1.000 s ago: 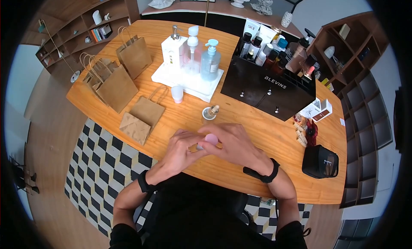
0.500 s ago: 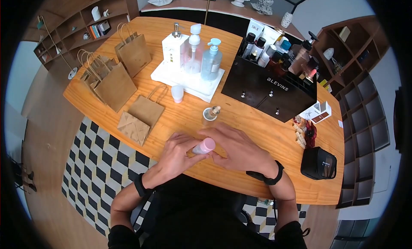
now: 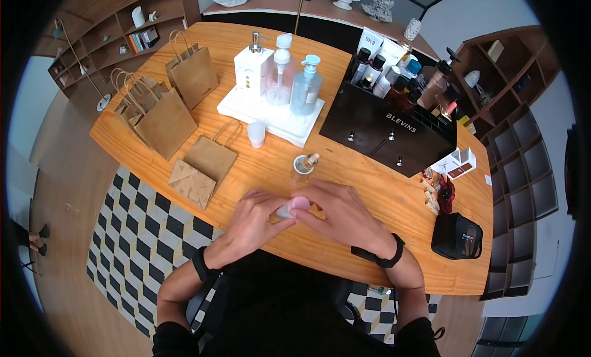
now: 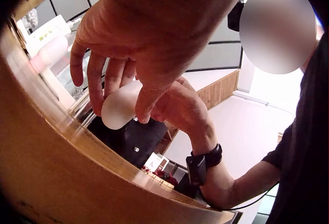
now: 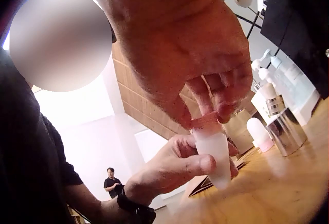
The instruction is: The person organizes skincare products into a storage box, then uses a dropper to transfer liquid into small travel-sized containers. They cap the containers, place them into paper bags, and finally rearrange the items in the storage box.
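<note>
- Clearly, we see both hands meeting over the near edge of the table [image 3: 381, 209], around one small bottle [image 3: 285, 211] with a frosted body and a pink top.
- We find the left hand [image 3: 251, 220] curled round the bottle's body, thumb on one side and fingers on the other.
- We see the right hand [image 3: 345, 216] bent over the pink top [image 5: 207, 123], pinching it between thumb and fingers.
- In the right wrist view we make out the bottle tilted slightly, its pink top upward.
- Just beyond the hands, we have a jar [image 3: 304, 165] with a gold-toned piece sticking up from it.
- Farther off, we see a pink-and-white container [image 3: 256, 135] standing near the white tray [image 3: 294, 134], which bears three pump bottles [image 3: 306, 89].
- To the left we have brown paper bags [image 3: 165, 124], one lying flat.
- To the right, we see a black organizer [image 3: 375, 135] packed with bottles and tubes, then a black pouch [image 3: 456, 236] near a dark red flower [image 3: 446, 195].
</note>
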A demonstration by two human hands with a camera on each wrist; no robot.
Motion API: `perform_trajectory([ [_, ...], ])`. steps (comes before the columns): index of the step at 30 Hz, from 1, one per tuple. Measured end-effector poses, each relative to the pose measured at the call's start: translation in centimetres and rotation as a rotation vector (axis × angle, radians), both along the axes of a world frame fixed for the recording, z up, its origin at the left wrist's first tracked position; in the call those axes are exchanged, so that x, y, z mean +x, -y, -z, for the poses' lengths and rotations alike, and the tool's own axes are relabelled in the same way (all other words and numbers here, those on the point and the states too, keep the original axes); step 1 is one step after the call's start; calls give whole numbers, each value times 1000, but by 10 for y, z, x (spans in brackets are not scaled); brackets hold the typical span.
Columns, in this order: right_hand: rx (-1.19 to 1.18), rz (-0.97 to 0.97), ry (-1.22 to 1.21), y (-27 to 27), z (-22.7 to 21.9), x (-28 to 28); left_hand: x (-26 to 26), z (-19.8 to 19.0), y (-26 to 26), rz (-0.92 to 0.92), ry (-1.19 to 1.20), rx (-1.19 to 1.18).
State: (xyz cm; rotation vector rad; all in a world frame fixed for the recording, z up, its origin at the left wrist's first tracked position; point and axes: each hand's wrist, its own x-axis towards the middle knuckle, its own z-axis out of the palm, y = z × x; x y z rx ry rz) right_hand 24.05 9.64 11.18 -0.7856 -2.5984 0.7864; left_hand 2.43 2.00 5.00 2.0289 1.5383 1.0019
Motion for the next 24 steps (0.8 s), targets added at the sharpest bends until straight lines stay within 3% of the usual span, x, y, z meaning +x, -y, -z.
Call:
perform_trajectory([
  [7, 60, 0, -166, -4, -22, 7, -6, 3, -4, -32, 19, 34],
  [9, 32, 177, -43, -11, -26, 18, -9, 2, -3, -56, 9, 21],
  [10, 32, 176, -41, -15, -26, 21, -11, 1, -2, -81, -2, 7],
  [12, -4, 308, 252, -26, -20, 24, -14, 0, -2, -93, 11, -8],
  [15, 124, 284, 323, -45, 16, 28, -16, -3, -3, -99, 32, -21],
  [19, 31, 271, 288, -49, 21, 19, -16, -8, -3, -117, 48, -34],
  [22, 130, 273, 286, -54, 32, 23, -18, -8, -6, -119, 29, 73],
  [24, 53, 283, 140, -57, 33, 25, -21, -10, -7, -125, 36, 67],
])
